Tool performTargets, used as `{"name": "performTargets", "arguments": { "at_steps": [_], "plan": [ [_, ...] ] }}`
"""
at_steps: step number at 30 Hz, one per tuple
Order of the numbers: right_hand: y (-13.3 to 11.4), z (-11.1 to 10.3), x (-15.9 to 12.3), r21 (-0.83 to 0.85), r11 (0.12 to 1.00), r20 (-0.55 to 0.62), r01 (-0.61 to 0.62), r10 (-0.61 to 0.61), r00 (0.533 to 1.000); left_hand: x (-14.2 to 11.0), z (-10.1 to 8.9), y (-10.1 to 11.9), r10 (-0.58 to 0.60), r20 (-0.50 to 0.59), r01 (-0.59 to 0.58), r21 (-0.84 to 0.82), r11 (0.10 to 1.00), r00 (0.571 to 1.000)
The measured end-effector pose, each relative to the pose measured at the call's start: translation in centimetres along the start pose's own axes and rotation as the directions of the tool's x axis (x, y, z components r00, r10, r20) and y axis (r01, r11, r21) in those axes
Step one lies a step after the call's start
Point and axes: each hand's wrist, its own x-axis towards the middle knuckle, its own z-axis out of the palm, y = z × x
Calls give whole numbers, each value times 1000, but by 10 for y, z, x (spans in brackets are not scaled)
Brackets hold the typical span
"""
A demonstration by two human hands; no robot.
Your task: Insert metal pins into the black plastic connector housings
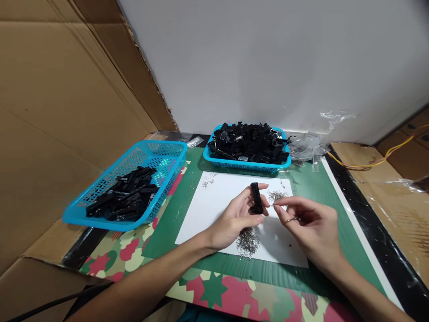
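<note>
My left hand [234, 217] holds a narrow black plastic part [256, 198] upright between its fingers, above a sheet of white paper [197, 214]. Just to the right, my right hand [310, 221] is closed in a pinch, its thumb and forefinger tips pressed together. What sits between those tips is too small to make out. A thin metallic glint [293, 219] shows by the right fingers; I cannot tell what it is. Below my left hand lies a heap of tiny silvery metal pieces [248, 243]. Another small metal pile [277, 196] is near the right fingertips.
A blue basket [182, 156] at the left holds black plastic parts [124, 197]. Behind the paper stands a second blue basket [246, 166], heaped with black pieces [251, 141]. Clear plastic bags [308, 147] and a yellow cable [389, 156] lie at the right. Cardboard [67, 89] walls the left.
</note>
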Motion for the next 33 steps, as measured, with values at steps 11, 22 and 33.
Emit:
{"name": "performTargets", "arguments": {
  "at_steps": [11, 22, 33],
  "plan": [
    [1, -7, -2, -108, 897, 127, 429, -416, 901, 1, 5, 5, -31, -25, 32, 25, 999, 999],
    [4, -9, -1, -127, 861, 187, 493, -467, 864, 3, 6, 7, -21, -125, 32, 84, 996, 992],
    [3, -8, 1, -231, 796, 237, 559, -511, 826, 1, 4, 7, -18, -120, 36, 155, 987, 993]
  ]
}}
